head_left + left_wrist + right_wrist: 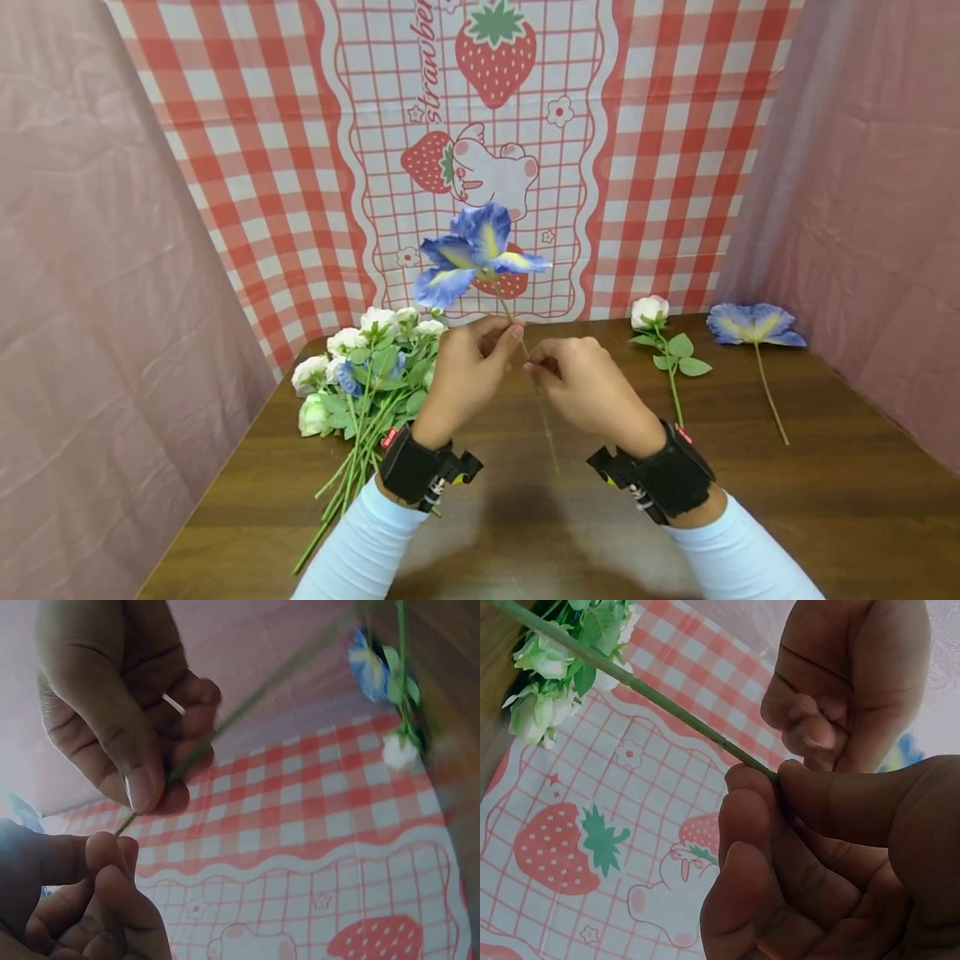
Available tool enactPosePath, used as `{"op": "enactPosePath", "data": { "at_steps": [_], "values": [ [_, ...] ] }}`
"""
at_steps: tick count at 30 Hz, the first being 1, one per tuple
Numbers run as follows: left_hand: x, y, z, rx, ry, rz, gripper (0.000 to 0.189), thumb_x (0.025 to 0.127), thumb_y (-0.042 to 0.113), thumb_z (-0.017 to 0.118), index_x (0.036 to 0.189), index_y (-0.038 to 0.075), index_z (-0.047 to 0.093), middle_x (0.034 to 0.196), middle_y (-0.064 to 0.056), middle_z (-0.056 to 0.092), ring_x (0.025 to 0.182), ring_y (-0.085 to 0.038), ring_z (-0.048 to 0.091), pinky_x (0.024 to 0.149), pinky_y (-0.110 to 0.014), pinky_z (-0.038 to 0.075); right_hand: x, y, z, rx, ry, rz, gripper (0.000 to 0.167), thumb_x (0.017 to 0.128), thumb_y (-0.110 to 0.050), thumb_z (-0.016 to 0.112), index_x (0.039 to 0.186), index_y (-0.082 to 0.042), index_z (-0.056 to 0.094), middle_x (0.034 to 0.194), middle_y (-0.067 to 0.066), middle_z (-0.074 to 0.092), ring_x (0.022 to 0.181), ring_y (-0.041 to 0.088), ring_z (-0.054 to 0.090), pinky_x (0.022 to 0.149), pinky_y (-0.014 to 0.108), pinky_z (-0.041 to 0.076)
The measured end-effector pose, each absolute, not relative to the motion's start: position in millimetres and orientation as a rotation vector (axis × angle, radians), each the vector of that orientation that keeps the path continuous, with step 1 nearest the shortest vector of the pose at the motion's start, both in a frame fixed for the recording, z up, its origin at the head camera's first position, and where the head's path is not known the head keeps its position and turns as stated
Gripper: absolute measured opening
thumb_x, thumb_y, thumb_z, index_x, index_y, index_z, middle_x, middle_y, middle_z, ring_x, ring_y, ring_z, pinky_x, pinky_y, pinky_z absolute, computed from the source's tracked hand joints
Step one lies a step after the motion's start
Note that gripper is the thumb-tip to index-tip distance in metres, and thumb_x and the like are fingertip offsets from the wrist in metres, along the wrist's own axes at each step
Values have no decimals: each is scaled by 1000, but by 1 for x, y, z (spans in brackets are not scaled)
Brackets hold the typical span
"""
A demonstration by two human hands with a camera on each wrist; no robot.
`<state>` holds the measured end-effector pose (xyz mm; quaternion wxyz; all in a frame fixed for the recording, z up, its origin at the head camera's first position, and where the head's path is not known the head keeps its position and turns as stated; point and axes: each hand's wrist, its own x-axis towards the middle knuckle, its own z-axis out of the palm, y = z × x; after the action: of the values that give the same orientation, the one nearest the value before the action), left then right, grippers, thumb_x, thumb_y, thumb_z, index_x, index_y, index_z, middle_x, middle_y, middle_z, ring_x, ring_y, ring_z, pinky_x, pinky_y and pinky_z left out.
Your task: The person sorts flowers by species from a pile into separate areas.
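A blue iris [480, 242] with yellow streaks is held up over the table, its bloom above both hands. My left hand [467, 367] pinches its stem between thumb and fingers, just below the bloom. Slightly lower, my right hand [588, 385] pinches the same green stem [671, 707] with thumb and fingertips. The two hands are close together, and the stem's free end slants down past the right hand. In the left wrist view, the stem [251, 709] runs through the fingertips of both hands.
Left on the wooden table [847, 500] lies a bunch of white roses [347, 342] with a blue flower [348, 379] among them. A single white rose [649, 312] and another blue iris [756, 325] lie at the right. A checked strawberry cloth [667, 167] hangs behind.
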<state>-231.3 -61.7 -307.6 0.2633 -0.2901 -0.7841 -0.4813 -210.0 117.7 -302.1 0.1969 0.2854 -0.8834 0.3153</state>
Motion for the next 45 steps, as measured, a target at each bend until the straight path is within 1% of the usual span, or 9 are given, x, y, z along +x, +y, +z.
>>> {"op": "enactPosePath", "data": {
  "at_steps": [3, 7, 9, 15, 22, 29, 34, 45],
  "values": [
    [-232, -62, -307, -757, -2133, -1350, 19, 102, 21, 66, 101, 6, 77, 65, -4, 67, 52, -10, 58, 48, -26, 43, -210, 117, -303, 811, -2470, 882, 11, 96, -5, 69, 87, -8, 75, 69, -3, 64, 55, 7, 50, 55, 28, 45],
    [-232, -61, -307, -753, -2098, -1369, 16, 101, 18, 68, 99, 5, 77, 67, -8, 68, 53, -11, 59, 47, -26, 44, -210, 116, -303, 823, -2462, 878, 12, 97, -5, 68, 87, -8, 75, 69, -3, 62, 55, 7, 49, 55, 29, 44],
    [-231, -61, -307, -766, -2081, -1363, 16, 101, 17, 68, 97, 4, 76, 66, -8, 68, 52, -11, 59, 47, -26, 45, -210, 116, -303, 825, -2461, 875, 12, 97, -4, 68, 88, -8, 75, 70, -4, 64, 55, 7, 50, 55, 28, 45],
    [-229, -62, -307, -771, -2077, -1336, 16, 101, 19, 69, 94, 5, 76, 66, -3, 66, 52, -10, 58, 48, -26, 46, -209, 116, -304, 826, -2471, 883, 10, 96, -5, 69, 90, -7, 76, 74, -3, 67, 57, 7, 51, 57, 28, 46],
    [-229, -63, -308, -762, -2077, -1328, 16, 100, 20, 69, 95, 7, 76, 65, -3, 65, 51, -10, 57, 49, -26, 45, -208, 114, -305, 834, -2468, 872, 11, 96, -5, 68, 89, -7, 76, 69, -5, 63, 53, 6, 47, 54, 27, 43],
    [-230, -63, -308, -732, -2080, -1343, 17, 98, 23, 73, 94, 6, 77, 71, -5, 70, 57, -9, 61, 55, -28, 52, -207, 113, -305, 831, -2454, 839, 11, 96, -6, 69, 88, -8, 76, 68, -6, 61, 54, 5, 48, 53, 27, 44],
    [-229, -62, -307, -709, -2076, -1342, 18, 96, 25, 75, 93, 7, 77, 72, 0, 70, 60, -10, 61, 58, -28, 52, -206, 112, -305, 849, -2438, 848, 9, 95, -5, 70, 88, -8, 75, 70, -6, 63, 55, 5, 48, 53, 27, 43],
    [-229, -64, -307, -700, -2054, -1339, 18, 95, 26, 77, 90, 8, 77, 71, 1, 69, 60, -10, 62, 56, -27, 50, -202, 109, -305, 847, -2472, 843, 8, 96, -6, 70, 89, -7, 74, 66, -6, 58, 55, 5, 47, 54, 27, 42]
  ]
}}
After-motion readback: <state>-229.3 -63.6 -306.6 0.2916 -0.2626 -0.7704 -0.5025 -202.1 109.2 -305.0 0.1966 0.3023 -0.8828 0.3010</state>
